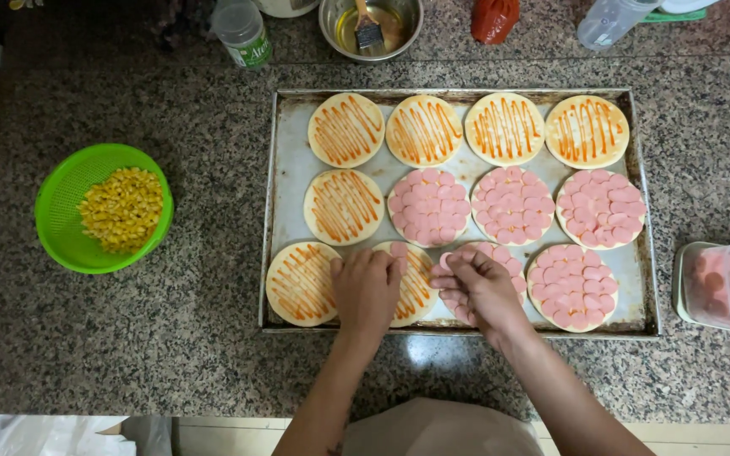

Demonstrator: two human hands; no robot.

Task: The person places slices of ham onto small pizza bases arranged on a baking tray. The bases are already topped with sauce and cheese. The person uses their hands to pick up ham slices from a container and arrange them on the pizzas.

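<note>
Sausage slices, pink and round, are lying on the sauced dough round in the bottom row of the baking tray, second from the left. One slice is showing at the top edge of this round, just beside the fingertips of the left hand. The left hand is resting palm down on the round with its fingers curled; whether it is gripping a slice cannot be told. The right hand is hovering over the neighbouring round, which is partly covered with slices, and its fingertips are pinched together on a pink slice.

Twelve rounds are sitting on the tray in three rows of four. The top row is carrying orange sauce stripes only. In the middle row, the leftmost round is showing sauce alone, and the other three are fully covered with slices. The bottom-right round is also fully covered.

A clear plastic container holding more slices is standing right of the tray. A green colander of corn kernels is standing well to the left. A metal bowl with a brush is sitting beyond the tray on the speckled stone counter.
</note>
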